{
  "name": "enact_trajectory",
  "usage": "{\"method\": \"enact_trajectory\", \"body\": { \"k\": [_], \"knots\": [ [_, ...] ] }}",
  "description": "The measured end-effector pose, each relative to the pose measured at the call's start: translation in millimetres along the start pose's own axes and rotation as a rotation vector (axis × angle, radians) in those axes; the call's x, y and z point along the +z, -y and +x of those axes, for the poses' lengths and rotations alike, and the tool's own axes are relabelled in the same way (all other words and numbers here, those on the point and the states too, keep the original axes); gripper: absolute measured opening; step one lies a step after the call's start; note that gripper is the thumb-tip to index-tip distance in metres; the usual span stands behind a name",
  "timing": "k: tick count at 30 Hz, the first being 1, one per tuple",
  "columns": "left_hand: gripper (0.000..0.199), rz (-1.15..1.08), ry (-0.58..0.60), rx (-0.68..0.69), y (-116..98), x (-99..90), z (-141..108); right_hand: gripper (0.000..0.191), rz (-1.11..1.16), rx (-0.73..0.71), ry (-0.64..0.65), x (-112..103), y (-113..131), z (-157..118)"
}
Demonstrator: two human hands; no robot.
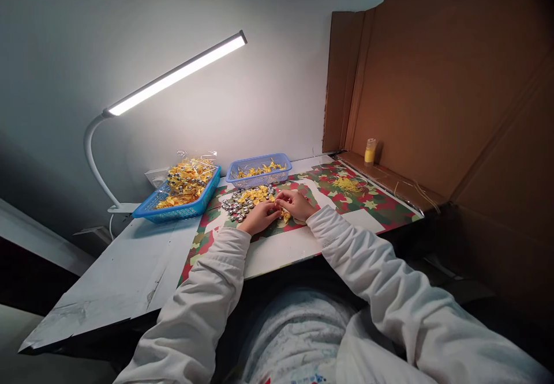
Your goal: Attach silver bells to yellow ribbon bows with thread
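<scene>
My left hand (260,217) and my right hand (295,204) meet at the near right side of a spread of small parts. The fingers of both are closed in a pinch around something too small to make out. Yellow pieces (256,194) lie in the spread just beyond my hands. Silver round beads or bells (237,206) are scattered left of them. More yellow pieces (285,215) sit right under my fingers. The patterned mat (203,240) lies beneath.
Behind my hands stands a blue-violet basket (258,179) of yellow pieces. A fuller blue basket (182,211) is at the left, near a lit lamp (177,74). Yellow strands (347,184) lie right, before a small bottle (370,152) and cardboard wall (445,84).
</scene>
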State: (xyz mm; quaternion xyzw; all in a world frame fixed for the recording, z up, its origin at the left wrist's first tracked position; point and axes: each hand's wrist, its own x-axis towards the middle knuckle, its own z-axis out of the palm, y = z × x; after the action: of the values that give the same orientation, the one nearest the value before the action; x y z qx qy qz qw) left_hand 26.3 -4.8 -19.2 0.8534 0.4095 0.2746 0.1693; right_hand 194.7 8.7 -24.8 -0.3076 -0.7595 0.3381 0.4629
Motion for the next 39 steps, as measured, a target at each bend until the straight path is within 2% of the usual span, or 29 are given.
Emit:
{"method": "enact_trajectory", "body": {
  "k": [7,11,16,21,31,36,39],
  "knots": [
    [0.022,-0.192,-0.134,-0.126,7,4.6,-1,0.015,-0.036,-0.005,-0.01,-1,2,0],
    [0.024,-0.259,-0.258,-0.113,8,3.3,1,0.02,-0.05,-0.012,-0.048,-1,2,1],
    [0.024,-0.29,-0.322,-0.12,7,2.2,2,0.024,-0.059,0.006,-0.147,-1,-2,2],
    [0.024,-0.332,-0.404,-0.137,6,2.0,2,0.023,0.021,0.086,-0.092,1,-9,2],
    [0.031,-0.455,-0.392,-0.141,5,2.0,1,0.02,-0.029,0.053,-0.123,1,-4,1],
    [0.038,-0.602,-0.362,-0.181,8,4.6,2,0.018,-0.038,0.057,-0.14,2,-2,-1],
    [0.04,-0.618,-0.385,-0.201,6,4.0,2,0.019,-0.044,0.074,-0.157,2,-2,0]
  ]
}}
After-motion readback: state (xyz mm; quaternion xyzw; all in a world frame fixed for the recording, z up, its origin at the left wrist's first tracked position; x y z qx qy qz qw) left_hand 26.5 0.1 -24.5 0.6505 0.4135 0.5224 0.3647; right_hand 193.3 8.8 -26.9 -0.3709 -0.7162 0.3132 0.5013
